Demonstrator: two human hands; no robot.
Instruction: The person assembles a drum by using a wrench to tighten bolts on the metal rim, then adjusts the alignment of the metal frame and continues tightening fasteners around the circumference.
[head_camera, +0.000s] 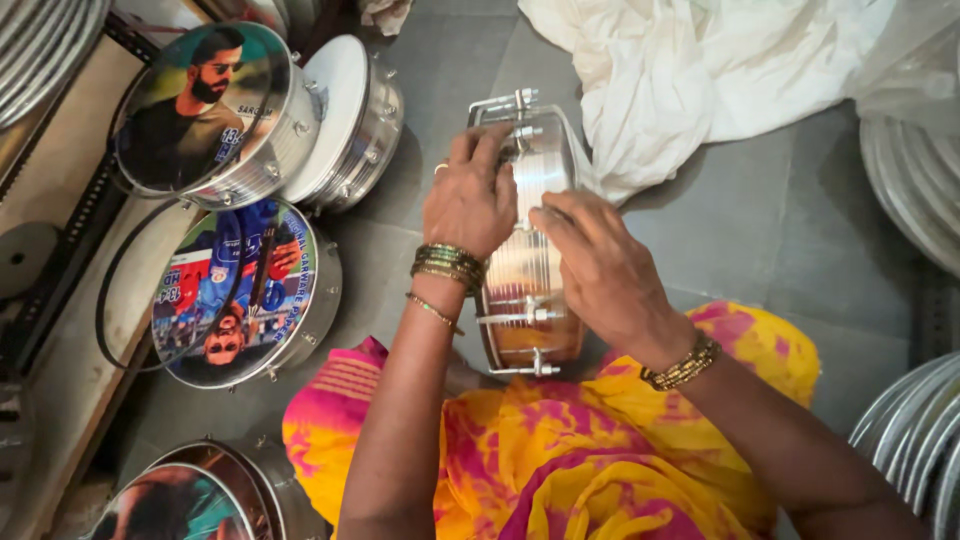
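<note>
The left hand (470, 200) is curled over the upper rim of a shiny metal drum (525, 240), fingers closed around the tuning hardware there. The right hand (590, 265) rests against the drum's side, fingers bent and pressing on the ribbed shell; whether it truly grips is unclear. The drum stands on edge on the grey floor (780, 230), just in front of the person's lap, which is covered by pink and yellow cloth (560, 450). Both wrists wear gold bangles. To the left, near the left arm, lie drums with printed picture heads (230, 290), one with a plain white head (340, 100), and a loose black hoop (115, 300). Beyond the drum, a crumpled white cloth (700, 70) lies on the floor, touching it. Stacks of metal rims (920, 180) sit at the right edge
</note>
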